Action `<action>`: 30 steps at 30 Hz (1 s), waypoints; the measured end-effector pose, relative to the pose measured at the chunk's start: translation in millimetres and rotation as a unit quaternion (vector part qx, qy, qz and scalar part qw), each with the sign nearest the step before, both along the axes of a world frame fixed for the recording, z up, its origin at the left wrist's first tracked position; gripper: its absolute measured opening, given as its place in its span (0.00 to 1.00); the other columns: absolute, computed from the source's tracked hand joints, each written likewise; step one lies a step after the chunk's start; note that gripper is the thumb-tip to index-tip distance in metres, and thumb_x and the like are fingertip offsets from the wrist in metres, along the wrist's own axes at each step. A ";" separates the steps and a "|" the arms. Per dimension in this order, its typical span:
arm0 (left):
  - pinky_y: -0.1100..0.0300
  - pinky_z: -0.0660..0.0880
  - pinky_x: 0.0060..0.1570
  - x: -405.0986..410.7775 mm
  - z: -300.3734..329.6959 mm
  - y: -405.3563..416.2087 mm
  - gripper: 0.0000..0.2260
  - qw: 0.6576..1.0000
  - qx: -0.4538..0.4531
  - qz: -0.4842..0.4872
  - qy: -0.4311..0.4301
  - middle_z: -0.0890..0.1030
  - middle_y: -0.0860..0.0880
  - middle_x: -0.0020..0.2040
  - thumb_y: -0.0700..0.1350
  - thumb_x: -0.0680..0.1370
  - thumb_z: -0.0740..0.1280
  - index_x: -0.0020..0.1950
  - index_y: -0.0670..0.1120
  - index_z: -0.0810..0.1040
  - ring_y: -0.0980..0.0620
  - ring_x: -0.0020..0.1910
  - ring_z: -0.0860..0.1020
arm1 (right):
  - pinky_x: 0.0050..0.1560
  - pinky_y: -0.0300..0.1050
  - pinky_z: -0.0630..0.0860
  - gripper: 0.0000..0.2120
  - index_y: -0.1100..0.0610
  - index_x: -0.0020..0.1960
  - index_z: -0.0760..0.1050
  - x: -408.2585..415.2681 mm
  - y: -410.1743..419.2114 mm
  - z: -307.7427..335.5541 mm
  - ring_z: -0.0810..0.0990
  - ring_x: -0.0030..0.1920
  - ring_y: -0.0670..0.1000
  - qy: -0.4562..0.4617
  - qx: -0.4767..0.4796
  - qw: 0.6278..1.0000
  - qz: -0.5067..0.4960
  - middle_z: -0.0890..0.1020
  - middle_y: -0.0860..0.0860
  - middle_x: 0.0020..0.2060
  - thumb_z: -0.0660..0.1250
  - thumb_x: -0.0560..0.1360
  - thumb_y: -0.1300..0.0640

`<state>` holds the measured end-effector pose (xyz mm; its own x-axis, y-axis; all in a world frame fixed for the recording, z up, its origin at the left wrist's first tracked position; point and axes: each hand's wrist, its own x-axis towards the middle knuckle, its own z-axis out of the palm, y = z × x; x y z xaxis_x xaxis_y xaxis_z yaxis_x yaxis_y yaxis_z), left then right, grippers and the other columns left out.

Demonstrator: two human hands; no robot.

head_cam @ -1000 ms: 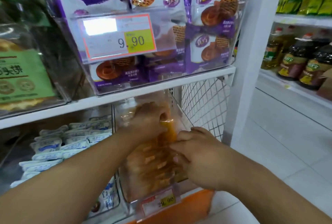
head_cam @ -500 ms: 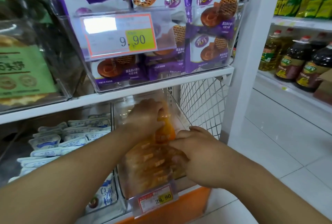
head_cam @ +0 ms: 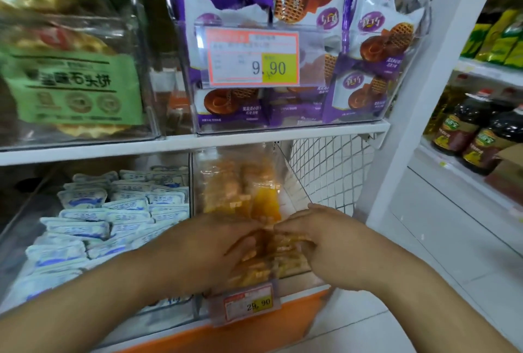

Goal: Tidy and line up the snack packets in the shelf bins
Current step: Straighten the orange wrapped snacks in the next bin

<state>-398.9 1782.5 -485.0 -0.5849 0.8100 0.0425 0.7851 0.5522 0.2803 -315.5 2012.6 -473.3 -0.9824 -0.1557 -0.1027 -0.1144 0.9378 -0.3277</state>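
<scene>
Down at the front of the lower clear bin point(head_cam: 294, 180), my left hand point(head_cam: 215, 250) and right hand point(head_cam: 336, 245) are both gripping orange snack packets point(head_cam: 266, 205), risking slick wrappers slipping and toppling the stacked row behind.

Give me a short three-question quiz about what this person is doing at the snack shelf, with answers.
1. True or false: both hands are in the bin of orange packets.
2. Which price tag hangs on that bin? A) 9.90 B) 29.90
3. What colour are the packets in the bin straight above?

Key
1. True: the left hand and right hand meet over the packets.
2. B, the lower price tag; 9.90 is on the upper price tag.
3. Purple packets.
</scene>
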 end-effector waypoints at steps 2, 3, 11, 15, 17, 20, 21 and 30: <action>0.65 0.70 0.59 0.2 -6.4 -4.7 0.18 1.000 0.018 -0.005 0.014 0.76 0.65 0.65 0.61 0.85 0.50 0.74 0.65 0.66 0.65 0.59 0.72 | 0.66 0.41 0.74 0.28 0.31 0.72 0.73 0.2 -1.3 3.0 0.74 0.64 0.45 -0.007 -0.004 1.000 -0.012 0.78 0.40 0.63 0.62 0.82 0.61; 0.63 0.69 0.63 -0.1 -9.6 -8.2 0.19 0.999 0.018 -0.009 0.024 0.76 0.65 0.65 0.61 0.85 0.49 0.74 0.65 0.66 0.65 0.62 0.71 | 0.63 0.40 0.76 0.26 0.33 0.70 0.76 -0.5 -1.5 2.5 0.76 0.62 0.44 -0.004 -0.005 1.000 -0.019 0.79 0.40 0.61 0.62 0.82 0.61; 0.56 0.64 0.72 1.8 -13.4 -21.0 0.28 1.000 0.004 0.009 0.004 0.62 0.63 0.76 0.69 0.79 0.40 0.78 0.63 0.54 0.55 0.70 0.66 | 0.61 0.47 0.73 0.11 0.45 0.61 0.83 -30.6 -7.5 -12.0 0.75 0.58 0.51 0.050 0.009 0.998 -0.041 0.74 0.41 0.48 0.64 0.84 0.49; 0.59 0.64 0.71 3.1 -14.4 -20.8 0.27 0.999 0.015 0.026 0.020 0.69 0.59 0.74 0.68 0.81 0.45 0.77 0.59 0.60 0.54 0.67 0.69 | 0.59 0.48 0.77 0.07 0.44 0.50 0.82 -37.9 -9.2 -6.7 0.78 0.55 0.46 0.006 -0.025 0.998 -0.062 0.79 0.42 0.50 0.69 0.79 0.42; 0.60 0.63 0.70 2.3 -14.4 -19.5 0.24 0.999 0.018 0.028 0.026 0.72 0.59 0.71 0.66 0.82 0.49 0.75 0.58 0.64 0.54 0.64 0.71 | 0.53 0.51 0.81 0.02 0.43 0.47 0.79 -35.1 -8.8 -2.2 0.82 0.48 0.46 0.006 -0.036 0.996 -0.079 0.84 0.44 0.47 0.70 0.79 0.48; 0.57 0.64 0.69 -0.1 -16.2 -15.4 0.21 0.999 0.019 0.030 0.012 0.75 0.60 0.63 0.67 0.81 0.49 0.69 0.59 0.67 0.56 0.60 0.73 | 0.42 0.45 0.80 0.09 0.44 0.48 0.78 -30.9 -4.8 2.5 0.82 0.38 0.45 0.050 -0.065 0.990 -0.113 0.87 0.43 0.42 0.68 0.81 0.58; 0.57 0.63 0.69 -0.1 -16.4 -12.8 0.21 0.999 0.017 0.032 0.008 0.76 0.60 0.62 0.66 0.81 0.49 0.69 0.59 0.67 0.57 0.60 0.73 | 0.42 0.45 0.79 0.09 0.44 0.49 0.79 -30.2 -3.7 2.9 0.82 0.37 0.46 0.067 -0.075 0.987 -0.123 0.86 0.43 0.41 0.68 0.81 0.59; 0.56 0.55 0.63 6.6 -11.9 -5.9 0.18 1.000 0.005 0.029 0.002 0.77 0.59 0.59 0.60 0.82 0.53 0.72 0.62 0.65 0.57 0.62 0.68 | 0.48 0.47 0.78 0.13 0.49 0.42 0.78 -36.1 4.1 -8.5 0.84 0.44 0.49 0.197 -0.147 0.947 -0.206 0.85 0.46 0.37 0.66 0.82 0.62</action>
<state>-392.3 1776.6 -496.9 -0.6305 0.7744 0.0531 0.7532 0.5938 0.2831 -351.7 2016.7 -481.8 -0.9189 0.2841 0.2735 0.0729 0.8039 -0.5903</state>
